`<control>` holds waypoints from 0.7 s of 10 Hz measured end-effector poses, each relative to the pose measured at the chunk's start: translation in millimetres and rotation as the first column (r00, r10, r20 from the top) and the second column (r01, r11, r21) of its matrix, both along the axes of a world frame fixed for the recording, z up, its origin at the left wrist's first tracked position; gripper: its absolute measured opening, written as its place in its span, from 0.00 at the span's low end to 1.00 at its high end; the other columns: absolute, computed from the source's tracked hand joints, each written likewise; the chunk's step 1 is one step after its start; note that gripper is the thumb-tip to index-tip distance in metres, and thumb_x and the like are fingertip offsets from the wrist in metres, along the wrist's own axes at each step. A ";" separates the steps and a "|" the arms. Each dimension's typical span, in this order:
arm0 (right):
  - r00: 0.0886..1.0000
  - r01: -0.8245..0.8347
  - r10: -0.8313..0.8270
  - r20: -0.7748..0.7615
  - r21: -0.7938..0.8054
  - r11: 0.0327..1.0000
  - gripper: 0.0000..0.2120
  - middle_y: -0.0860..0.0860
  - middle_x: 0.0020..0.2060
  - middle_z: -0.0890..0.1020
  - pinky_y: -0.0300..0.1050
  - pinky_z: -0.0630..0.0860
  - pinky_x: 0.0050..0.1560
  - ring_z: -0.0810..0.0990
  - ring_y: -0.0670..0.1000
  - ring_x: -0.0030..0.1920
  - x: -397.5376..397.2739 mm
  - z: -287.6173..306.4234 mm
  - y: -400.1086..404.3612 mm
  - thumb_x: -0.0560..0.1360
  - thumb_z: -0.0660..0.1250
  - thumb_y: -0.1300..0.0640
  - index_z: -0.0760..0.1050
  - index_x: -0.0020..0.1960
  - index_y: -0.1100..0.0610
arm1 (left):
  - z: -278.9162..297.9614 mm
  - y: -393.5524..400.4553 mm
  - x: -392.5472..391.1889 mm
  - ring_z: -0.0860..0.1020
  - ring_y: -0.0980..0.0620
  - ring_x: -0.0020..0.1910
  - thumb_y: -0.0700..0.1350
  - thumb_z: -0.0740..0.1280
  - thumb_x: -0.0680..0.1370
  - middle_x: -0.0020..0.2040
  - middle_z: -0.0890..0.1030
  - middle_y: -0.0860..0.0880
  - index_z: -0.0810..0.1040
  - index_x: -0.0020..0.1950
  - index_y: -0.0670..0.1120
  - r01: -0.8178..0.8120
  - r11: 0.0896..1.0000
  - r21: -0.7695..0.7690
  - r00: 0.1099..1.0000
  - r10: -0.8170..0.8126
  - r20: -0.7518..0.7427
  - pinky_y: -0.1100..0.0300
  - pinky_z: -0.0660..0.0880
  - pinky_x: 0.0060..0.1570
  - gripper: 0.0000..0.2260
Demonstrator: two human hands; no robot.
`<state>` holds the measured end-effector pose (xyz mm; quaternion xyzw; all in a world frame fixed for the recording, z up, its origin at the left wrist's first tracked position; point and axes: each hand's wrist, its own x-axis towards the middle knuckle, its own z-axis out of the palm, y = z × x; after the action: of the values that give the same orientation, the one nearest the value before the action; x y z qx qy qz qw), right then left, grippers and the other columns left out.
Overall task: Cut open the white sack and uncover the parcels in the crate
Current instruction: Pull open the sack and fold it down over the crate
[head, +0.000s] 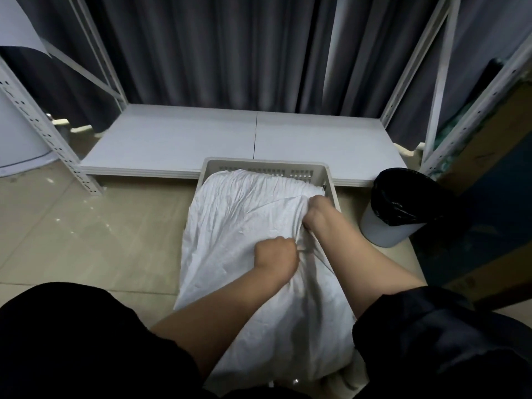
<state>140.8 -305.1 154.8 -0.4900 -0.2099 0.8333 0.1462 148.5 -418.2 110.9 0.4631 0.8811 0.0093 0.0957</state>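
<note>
- The floor (86, 226) is glossy beige tile, and a low grey platform (178, 142) made of two boards spans the frame from 10 to 2 o'clock
- Dark pleated curtains (218, 53) hang behind the platform, and pale perforated shelf uprights (43, 131) stand at 9 and 3 o'clock
- A beige slotted crate (264, 168) sits at the centre, its far rim touching the platform edge
- The white sack (244, 214) fills the crate, wrinkled, and spills over the near rim toward 6 o'clock; it hides whatever lies inside
- The left hand (276, 254) is closed in a fist, gripping a fold of the sack near the middle
- The right hand (316, 211) is clenched on the sack cloth by the crate's right wall, at 1 o'clock from the left hand
- A round bin (403, 208) lined with a black bag stands just beside the crate at 3 o'clock
- Dark sleeves (431, 335) cover the lower corners
</note>
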 end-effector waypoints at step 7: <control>0.293 -0.942 0.110 0.950 0.306 -0.140 0.21 0.45 0.39 0.76 0.45 0.66 0.39 0.74 0.51 0.41 135.1 0.8 -63.1 0.73 0.59 0.33 0.69 0.48 0.52 | 82.7 68.5 -95.0 0.76 0.43 0.55 0.54 0.53 0.82 0.54 0.80 0.44 0.69 0.42 0.47 0.023 0.984 0.176 0.995 -0.038 0.088 0.56 0.67 0.45 0.15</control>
<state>275.9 -368.2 155.7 -0.3805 -0.8890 0.2321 -0.1046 53.6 -349.8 193.5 0.4822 0.8644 0.1062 0.0948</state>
